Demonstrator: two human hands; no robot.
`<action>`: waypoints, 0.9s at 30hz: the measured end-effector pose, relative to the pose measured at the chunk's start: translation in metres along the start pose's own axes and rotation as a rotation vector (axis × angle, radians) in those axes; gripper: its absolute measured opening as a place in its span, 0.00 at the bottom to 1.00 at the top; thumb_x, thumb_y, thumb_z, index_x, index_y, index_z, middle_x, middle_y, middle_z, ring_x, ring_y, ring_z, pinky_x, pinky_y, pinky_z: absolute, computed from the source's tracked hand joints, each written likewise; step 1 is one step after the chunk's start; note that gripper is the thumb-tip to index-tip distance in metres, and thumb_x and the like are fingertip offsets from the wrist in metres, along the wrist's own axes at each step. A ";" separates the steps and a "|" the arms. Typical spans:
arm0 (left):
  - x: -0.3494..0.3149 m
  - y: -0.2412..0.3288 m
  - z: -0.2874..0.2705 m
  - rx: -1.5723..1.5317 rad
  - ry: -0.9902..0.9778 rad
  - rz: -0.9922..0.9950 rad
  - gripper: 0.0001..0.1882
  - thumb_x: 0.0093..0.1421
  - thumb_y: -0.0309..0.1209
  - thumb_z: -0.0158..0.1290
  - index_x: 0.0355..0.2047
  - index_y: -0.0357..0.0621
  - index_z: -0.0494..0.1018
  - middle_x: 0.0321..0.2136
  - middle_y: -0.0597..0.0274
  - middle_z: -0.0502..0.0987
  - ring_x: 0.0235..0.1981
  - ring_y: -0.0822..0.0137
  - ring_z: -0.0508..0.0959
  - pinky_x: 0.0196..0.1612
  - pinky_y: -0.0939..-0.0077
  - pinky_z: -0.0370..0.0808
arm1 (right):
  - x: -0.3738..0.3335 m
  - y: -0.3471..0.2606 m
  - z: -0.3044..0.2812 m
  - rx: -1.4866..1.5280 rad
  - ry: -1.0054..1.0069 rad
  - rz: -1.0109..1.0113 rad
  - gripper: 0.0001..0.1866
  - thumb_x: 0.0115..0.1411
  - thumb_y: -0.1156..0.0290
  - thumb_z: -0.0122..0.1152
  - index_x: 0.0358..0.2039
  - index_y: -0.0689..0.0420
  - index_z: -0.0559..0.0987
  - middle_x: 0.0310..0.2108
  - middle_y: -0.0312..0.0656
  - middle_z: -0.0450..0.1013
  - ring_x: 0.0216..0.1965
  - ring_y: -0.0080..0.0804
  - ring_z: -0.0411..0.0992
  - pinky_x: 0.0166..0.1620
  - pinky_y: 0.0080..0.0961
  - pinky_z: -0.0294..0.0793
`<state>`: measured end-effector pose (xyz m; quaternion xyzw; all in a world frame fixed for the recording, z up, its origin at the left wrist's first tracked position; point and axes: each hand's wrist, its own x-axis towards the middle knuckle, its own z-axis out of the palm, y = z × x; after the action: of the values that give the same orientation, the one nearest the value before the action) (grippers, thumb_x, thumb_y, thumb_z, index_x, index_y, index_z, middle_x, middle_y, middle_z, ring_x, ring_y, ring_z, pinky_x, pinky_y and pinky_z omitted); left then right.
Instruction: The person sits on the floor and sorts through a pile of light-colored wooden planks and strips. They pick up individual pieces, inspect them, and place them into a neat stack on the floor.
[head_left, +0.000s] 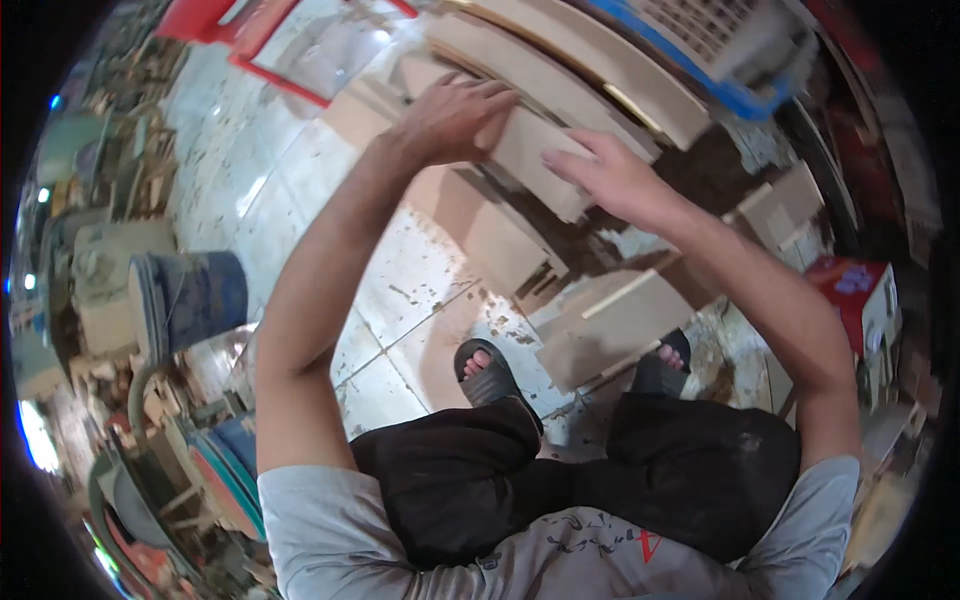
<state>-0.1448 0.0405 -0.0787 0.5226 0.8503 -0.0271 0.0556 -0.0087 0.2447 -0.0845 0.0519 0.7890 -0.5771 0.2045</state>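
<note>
Wooden board [540, 160] partly under hands [455, 115]

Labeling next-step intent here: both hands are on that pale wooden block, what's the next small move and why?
Probably lift the wooden block slightly toward the body. The left hand lies over its far end, the right hand presses its near end, and it rests tilted against stacked pale boards. More wooden pieces lie on the tiled floor below.

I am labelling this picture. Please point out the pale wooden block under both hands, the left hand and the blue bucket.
pale wooden block [535, 160], head view, front face.
left hand [450, 118], head view, back.
blue bucket [195, 295], head view, side wall.
</note>
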 end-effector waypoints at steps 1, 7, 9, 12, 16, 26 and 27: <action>0.000 0.003 -0.007 -0.004 0.015 -0.001 0.42 0.40 0.31 0.65 0.59 0.53 0.63 0.57 0.63 0.69 0.57 0.58 0.70 0.62 0.56 0.63 | -0.007 -0.001 0.000 0.004 0.050 -0.106 0.26 0.63 0.53 0.56 0.52 0.62 0.73 0.36 0.40 0.75 0.35 0.21 0.72 0.37 0.22 0.72; -0.037 0.011 -0.045 0.065 0.118 -0.048 0.40 0.43 0.31 0.65 0.59 0.57 0.64 0.58 0.64 0.68 0.60 0.61 0.67 0.61 0.54 0.64 | -0.034 -0.029 0.021 0.274 -0.004 -0.154 0.25 0.67 0.59 0.54 0.57 0.64 0.68 0.47 0.38 0.74 0.45 0.20 0.70 0.48 0.20 0.70; -0.053 0.016 -0.055 0.086 0.049 -0.083 0.39 0.44 0.31 0.64 0.59 0.58 0.64 0.58 0.65 0.68 0.60 0.62 0.66 0.62 0.53 0.63 | -0.040 -0.028 0.035 0.379 -0.007 -0.058 0.27 0.67 0.58 0.54 0.60 0.63 0.66 0.48 0.38 0.72 0.47 0.19 0.69 0.48 0.19 0.70; -0.072 0.022 -0.057 0.095 -0.063 -0.111 0.36 0.47 0.29 0.60 0.58 0.58 0.65 0.56 0.67 0.69 0.61 0.63 0.66 0.63 0.51 0.61 | -0.035 -0.013 0.051 0.459 -0.141 -0.041 0.29 0.66 0.55 0.55 0.61 0.59 0.65 0.45 0.35 0.72 0.43 0.17 0.68 0.42 0.15 0.68; -0.088 0.021 -0.025 0.036 -0.123 -0.120 0.29 0.51 0.28 0.56 0.56 0.56 0.67 0.52 0.65 0.70 0.60 0.62 0.66 0.62 0.44 0.60 | -0.033 -0.007 0.067 0.401 -0.195 0.124 0.30 0.65 0.52 0.55 0.61 0.57 0.65 0.46 0.35 0.72 0.42 0.18 0.69 0.40 0.17 0.68; -0.099 0.021 0.015 -0.011 -0.235 -0.125 0.46 0.46 0.39 0.67 0.64 0.62 0.56 0.67 0.62 0.53 0.69 0.54 0.52 0.63 0.29 0.53 | 0.003 0.036 0.040 -0.356 -0.199 -0.110 0.27 0.61 0.55 0.54 0.47 0.69 0.75 0.36 0.55 0.76 0.38 0.48 0.76 0.44 0.39 0.73; -0.104 0.017 0.016 -0.064 -0.281 -0.186 0.57 0.38 0.48 0.70 0.67 0.67 0.50 0.70 0.60 0.44 0.70 0.49 0.46 0.63 0.27 0.49 | 0.005 0.026 0.037 -0.412 -0.174 -0.110 0.25 0.60 0.57 0.54 0.45 0.68 0.77 0.38 0.57 0.75 0.40 0.50 0.75 0.46 0.40 0.73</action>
<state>-0.0822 -0.0452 -0.0812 0.4306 0.8793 -0.0779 0.1880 0.0048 0.2180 -0.1186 -0.0841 0.8712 -0.4165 0.2461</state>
